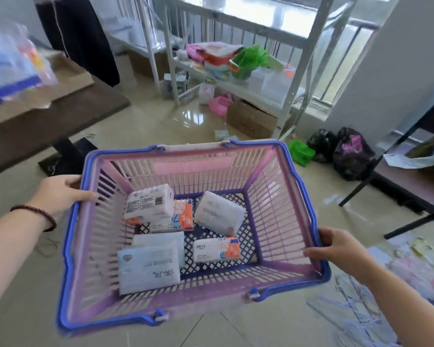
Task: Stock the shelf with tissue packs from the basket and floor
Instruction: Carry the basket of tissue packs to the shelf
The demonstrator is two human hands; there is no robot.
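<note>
I hold a pink plastic basket (pixel 281 196) with a blue rim and blue handles above the floor. My left hand (pixel 58 194) grips its left rim and my right hand (pixel 341 249) grips its right rim. Several tissue packs lie loose on the basket's bottom: a white one (pixel 148 204) at the back left, another white one (pixel 218 216) at the back right, an orange-patterned one (pixel 216 249) in front, a pale blue one (pixel 148 266) at the near left. A white metal shelf (pixel 293 78) stands ahead by the window. Small packs (pixel 222 134) lie on the floor below it.
A dark table (pixel 60 116) with cardboard and bags is at the left. The shelf holds coloured bags and clear boxes, with a cardboard box (pixel 251 121) and pink tub (pixel 219 105) beneath. Black rubbish bags (pixel 351 154) and a green bag sit right; another table (pixel 416 181) stands at the far right.
</note>
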